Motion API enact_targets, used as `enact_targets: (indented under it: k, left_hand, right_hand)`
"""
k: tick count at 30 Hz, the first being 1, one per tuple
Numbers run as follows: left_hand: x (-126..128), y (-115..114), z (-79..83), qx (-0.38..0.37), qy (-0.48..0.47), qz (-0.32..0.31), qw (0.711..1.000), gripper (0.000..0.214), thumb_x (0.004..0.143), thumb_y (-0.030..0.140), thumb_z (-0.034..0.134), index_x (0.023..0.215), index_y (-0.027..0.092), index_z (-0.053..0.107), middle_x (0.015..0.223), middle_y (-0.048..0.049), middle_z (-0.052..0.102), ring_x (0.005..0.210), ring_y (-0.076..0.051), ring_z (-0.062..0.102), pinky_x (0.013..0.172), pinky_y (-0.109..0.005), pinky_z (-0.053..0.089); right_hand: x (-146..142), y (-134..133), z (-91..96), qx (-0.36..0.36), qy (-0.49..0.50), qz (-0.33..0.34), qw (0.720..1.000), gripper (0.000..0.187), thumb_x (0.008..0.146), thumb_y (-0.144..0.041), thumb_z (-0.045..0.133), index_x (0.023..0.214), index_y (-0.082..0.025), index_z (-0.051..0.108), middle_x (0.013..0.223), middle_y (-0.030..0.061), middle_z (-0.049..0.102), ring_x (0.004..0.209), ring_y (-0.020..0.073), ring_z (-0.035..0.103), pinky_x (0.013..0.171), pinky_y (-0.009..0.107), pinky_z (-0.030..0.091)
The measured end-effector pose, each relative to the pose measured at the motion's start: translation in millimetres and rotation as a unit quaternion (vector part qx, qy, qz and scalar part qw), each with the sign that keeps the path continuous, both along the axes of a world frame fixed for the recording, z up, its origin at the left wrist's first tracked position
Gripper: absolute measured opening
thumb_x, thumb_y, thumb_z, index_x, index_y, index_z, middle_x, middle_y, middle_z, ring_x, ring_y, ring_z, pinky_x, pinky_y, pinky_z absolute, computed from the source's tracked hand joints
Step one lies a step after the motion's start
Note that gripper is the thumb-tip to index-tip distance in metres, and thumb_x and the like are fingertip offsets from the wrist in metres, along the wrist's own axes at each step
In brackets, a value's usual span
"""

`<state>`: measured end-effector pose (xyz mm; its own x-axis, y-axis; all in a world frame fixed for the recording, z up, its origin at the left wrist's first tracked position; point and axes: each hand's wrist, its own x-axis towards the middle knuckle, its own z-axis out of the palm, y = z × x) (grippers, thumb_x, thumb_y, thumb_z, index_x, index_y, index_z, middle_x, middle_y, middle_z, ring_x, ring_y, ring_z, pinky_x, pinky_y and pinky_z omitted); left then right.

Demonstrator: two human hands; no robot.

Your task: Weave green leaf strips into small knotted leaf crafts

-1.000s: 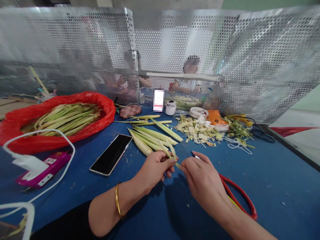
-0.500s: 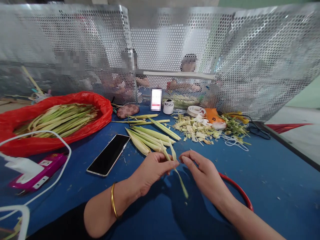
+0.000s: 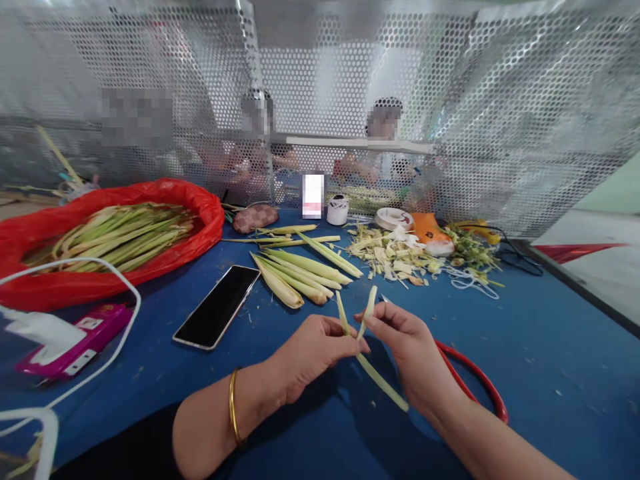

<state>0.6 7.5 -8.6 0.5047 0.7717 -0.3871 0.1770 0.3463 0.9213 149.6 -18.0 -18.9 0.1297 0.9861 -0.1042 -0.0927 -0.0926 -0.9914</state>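
My left hand [image 3: 325, 343] is closed in a pinch on a pale green leaf strip [image 3: 383, 382], probably corn husk, whose lower end slants down to the right. Two short ends of leaf stand up above the fingers. One of them, the right upper end [image 3: 369, 308], is pinched between the thumb and fingers of my right hand [image 3: 400, 337]. Red-handled scissors [image 3: 483, 380] seem tucked in that same hand: a red loop shows beside the wrist and a small metal tip beyond the fingers. Just beyond my left hand lies a fan of green leaf pieces [image 3: 300, 270].
A phone [image 3: 217, 308] lies left of the leaves. Further left are a red bag [image 3: 207, 227] of long leaves and a purple power strip [image 3: 80, 340] with white cable. Leaf scraps [image 3: 395, 253], a tape roll [image 3: 394, 219] and a perforated metal screen [image 3: 325, 87] stand behind.
My right hand has come in against the left and now pinches one upper leaf end. The strip's lower end has swung to the right and shows longer.
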Motion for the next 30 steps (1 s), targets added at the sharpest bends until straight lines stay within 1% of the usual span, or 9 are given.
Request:
enact_targets:
  k: [5, 7, 9, 10, 12, 15, 20, 22, 30]
  left_hand:
    - [-0.6, -0.1, -0.6, -0.012, 0.015, -0.002, 1.000, 0.019, 0.067, 0.032, 0.067, 0.073, 0.015, 0.072, 0.046, 0.0084, 0.035, 0.045, -0.006, 0.022, 0.048, -0.026, 0.014]
    - [-0.7, -1.2, -0.6, -0.017, 0.016, -0.004, 1.000, 0.020, 0.068, 0.033, 0.068, 0.074, 0.015, 0.071, 0.046, 0.0086, 0.034, 0.045, -0.007, 0.022, 0.049, -0.026, 0.014]
    - [0.0, -3.0, -0.3, -0.013, 0.016, -0.008, 1.000, 0.019, 0.068, 0.032, 0.067, 0.073, 0.014, 0.071, 0.046, 0.0087, 0.034, 0.046, -0.007, 0.023, 0.050, -0.026, 0.015]
    - [0.6, -4.1, -0.1, -0.006, 0.012, -0.012, 1.000, 0.018, 0.068, 0.032, 0.068, 0.071, 0.014, 0.070, 0.047, 0.0085, 0.034, 0.048, -0.008, 0.024, 0.051, -0.026, 0.016]
    - [2.3, -6.3, 0.0, 0.011, -0.005, -0.024, 1.000, 0.020, 0.066, 0.034, 0.069, 0.065, 0.014, 0.067, 0.051, 0.0074, 0.037, 0.053, -0.008, 0.027, 0.054, -0.026, 0.018]
    - [4.3, -8.5, -0.5, 0.010, -0.023, -0.036, 0.999, 0.024, 0.065, 0.037, 0.069, 0.060, 0.014, 0.062, 0.052, 0.0074, 0.036, 0.054, -0.008, 0.027, 0.055, -0.026, 0.017]
    - [3.2, -8.0, -2.3, 0.000, -0.037, -0.040, 0.998, 0.039, 0.073, 0.047, 0.061, 0.052, 0.019, 0.044, 0.047, 0.0089, 0.026, 0.048, -0.008, 0.017, 0.051, -0.030, 0.011]
    - [2.4, -8.0, -3.1, 0.009, -0.037, -0.045, 0.998, 0.040, 0.074, 0.045, 0.060, 0.051, 0.020, 0.040, 0.046, 0.0088, 0.025, 0.048, -0.008, 0.016, 0.051, -0.030, 0.011]
    - [2.3, -12.9, -0.9, 0.070, 0.020, -0.076, 0.994, 0.037, 0.076, 0.033, 0.055, 0.047, 0.019, 0.038, 0.048, 0.0071, 0.026, 0.050, -0.009, 0.020, 0.050, -0.030, 0.013]
  right_hand:
    - [9.3, 8.1, -10.0, 0.016, -0.130, 0.002, 0.991, 0.024, 0.076, -0.042, 0.063, 0.073, -0.018, 0.059, 0.069, 0.0020, 0.059, 0.068, 0.0184, 0.055, 0.066, 0.032, 0.045]
    - [14.2, 9.4, -8.8, 0.100, -0.240, -0.054, 0.964, 0.027, 0.077, -0.038, 0.062, 0.095, -0.017, 0.062, 0.093, 0.0087, 0.065, 0.085, 0.0237, 0.060, 0.077, 0.038, 0.046]
    - [16.6, 8.1, -4.2, 0.199, -0.342, -0.066, 0.916, 0.033, 0.079, -0.033, 0.062, 0.110, -0.021, 0.061, 0.117, 0.0127, 0.061, 0.107, 0.0282, 0.056, 0.090, 0.044, 0.042]
    - [16.4, 6.8, -1.4, 0.234, -0.376, -0.041, 0.895, 0.030, 0.080, -0.031, 0.063, 0.108, -0.023, 0.063, 0.120, 0.0118, 0.061, 0.113, 0.0289, 0.053, 0.094, 0.046, 0.040]
    - [13.6, 3.8, 3.1, 0.261, -0.393, 0.039, 0.881, 0.010, 0.081, -0.026, 0.062, 0.089, -0.024, 0.068, 0.105, 0.0075, 0.069, 0.109, 0.0271, 0.057, 0.097, 0.045, 0.039]
    - [7.4, 0.7, 5.1, 0.210, -0.332, 0.097, 0.915, 0.015, 0.083, -0.024, 0.059, 0.068, -0.022, 0.062, 0.075, 0.0017, 0.068, 0.083, 0.0207, 0.063, 0.083, 0.037, 0.046]
    - [3.0, -1.1, 2.7, 0.100, -0.195, 0.059, 0.974, 0.021, 0.081, -0.032, 0.059, 0.064, -0.020, 0.055, 0.072, 0.0015, 0.064, 0.068, 0.0161, 0.058, 0.059, 0.027, 0.046]
    - [2.9, -1.7, 1.9, 0.085, -0.176, 0.059, 0.979, 0.023, 0.081, -0.033, 0.059, 0.063, -0.020, 0.053, 0.073, 0.0016, 0.064, 0.067, 0.0158, 0.056, 0.057, 0.026, 0.045]
    - [3.2, -4.0, -4.1, 0.138, -0.234, 0.019, 0.962, 0.014, 0.085, -0.025, 0.055, 0.072, -0.020, 0.059, 0.072, 0.0019, 0.061, 0.080, 0.0200, 0.059, 0.066, 0.029, 0.045]
